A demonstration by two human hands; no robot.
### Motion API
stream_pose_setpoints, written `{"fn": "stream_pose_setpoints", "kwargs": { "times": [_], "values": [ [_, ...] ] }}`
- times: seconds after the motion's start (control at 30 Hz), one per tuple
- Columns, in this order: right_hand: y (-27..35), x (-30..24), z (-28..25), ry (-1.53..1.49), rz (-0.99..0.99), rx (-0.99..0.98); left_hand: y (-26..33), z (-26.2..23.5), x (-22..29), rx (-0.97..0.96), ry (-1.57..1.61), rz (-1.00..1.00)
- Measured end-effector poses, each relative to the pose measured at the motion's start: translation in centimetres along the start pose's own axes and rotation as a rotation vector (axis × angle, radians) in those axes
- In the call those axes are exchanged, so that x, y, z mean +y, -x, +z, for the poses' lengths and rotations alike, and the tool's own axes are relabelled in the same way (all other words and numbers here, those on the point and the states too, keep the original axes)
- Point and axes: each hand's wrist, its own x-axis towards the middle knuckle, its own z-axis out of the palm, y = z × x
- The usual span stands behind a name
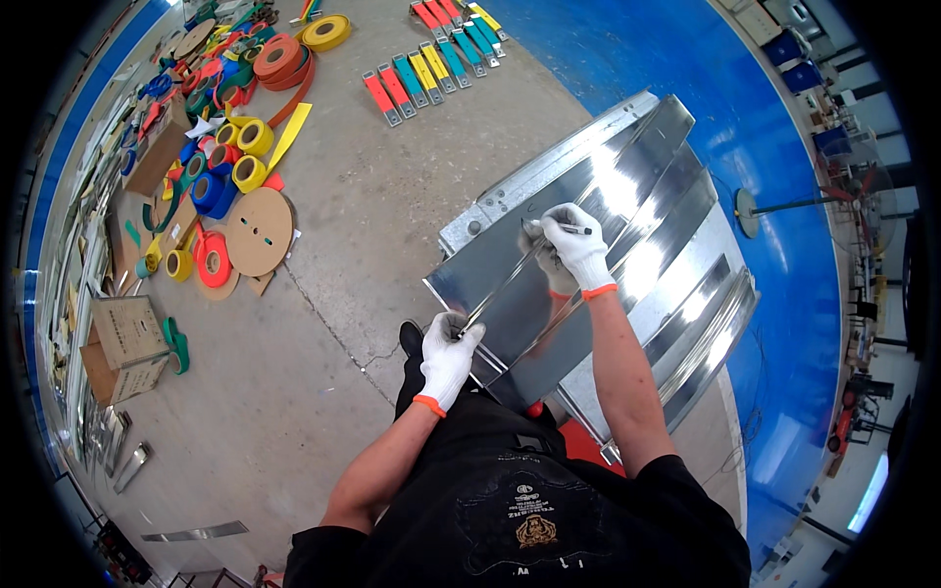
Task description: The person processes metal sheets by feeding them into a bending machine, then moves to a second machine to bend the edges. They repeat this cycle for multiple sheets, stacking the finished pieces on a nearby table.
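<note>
Both of my hands wear white gloves with orange cuffs. My right hand [578, 247] is closed around a marker pen [576, 229], held low over a shiny metal sheet [500, 263]. Dark pen-like marks show on the sheet just beyond that hand. My left hand [450, 359] is closed at the sheet's near left edge, fingers curled on the metal. A thin bright metal edge runs from there toward my right hand. The sheet is the leftmost of several long metal strips [686, 201] that overlap side by side.
A galvanized metal rail [559, 157] borders the sheets' far left side. Beyond lie rows of coloured straps [421, 73] with metal ends. Rolls of coloured webbing [255, 137], a cardboard disc [260, 232] and an opened carton [127, 343] cover the left floor. A fan [750, 211] stands right.
</note>
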Motion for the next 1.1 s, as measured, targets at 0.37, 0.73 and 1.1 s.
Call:
{"fn": "stream_pose_setpoints", "kwargs": {
  "times": [0.37, 0.73, 1.1],
  "values": [
    [-0.6, 1.4, 1.0, -0.085, -0.063, 0.219, 0.0, 0.1, 0.2, 0.006, 0.054, 0.001],
    [0.4, 0.8, 0.5, -0.112, -0.096, 0.108, 0.2, 0.1, 0.6, 0.007, 0.027, 0.006],
    [3.9, 4.7, 3.1, 0.067, -0.407, 0.146, -0.2, -3.2, 7.1, 0.224, 0.024, 0.082]
  ]
}}
